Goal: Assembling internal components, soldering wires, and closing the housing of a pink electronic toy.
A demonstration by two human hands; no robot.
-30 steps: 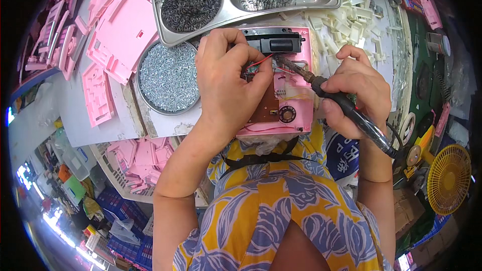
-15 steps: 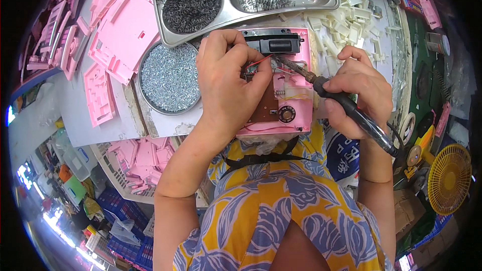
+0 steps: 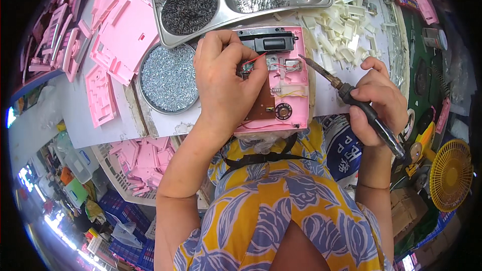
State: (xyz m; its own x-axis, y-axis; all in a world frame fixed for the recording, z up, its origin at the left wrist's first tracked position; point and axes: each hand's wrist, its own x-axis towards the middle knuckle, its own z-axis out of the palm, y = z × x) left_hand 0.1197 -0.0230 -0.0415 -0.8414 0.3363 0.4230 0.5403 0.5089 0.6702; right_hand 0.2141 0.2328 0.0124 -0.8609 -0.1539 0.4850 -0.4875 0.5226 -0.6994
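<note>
My right hand (image 3: 379,105) is closed around the black handle of a soldering iron (image 3: 357,98). The iron's tip points at the right edge of a pink plastic housing (image 3: 298,88), just apart from the parts inside. My left hand (image 3: 223,78) pinches a thin red wire (image 3: 257,58) over the housing and hides its left side. Inside the housing are a black module (image 3: 277,44) along the far edge, a small metal motor-like part (image 3: 292,65), a brown board (image 3: 260,108) and a round black part (image 3: 283,111). Thin yellow wires (image 3: 297,94) run beside a small spring.
Beyond the housing lies a metal tray (image 3: 223,7) of dark springs. A round bowl (image 3: 142,90) of small screws stands to the left, near pink plastic panels (image 3: 123,35). White plastic pieces (image 3: 346,32) are heaped at the right. A yellow fan (image 3: 450,175) stands farther right.
My right hand has drawn the soldering iron back to the right, away from the wires in the housing. The left hand keeps its pinch on the red wire.
</note>
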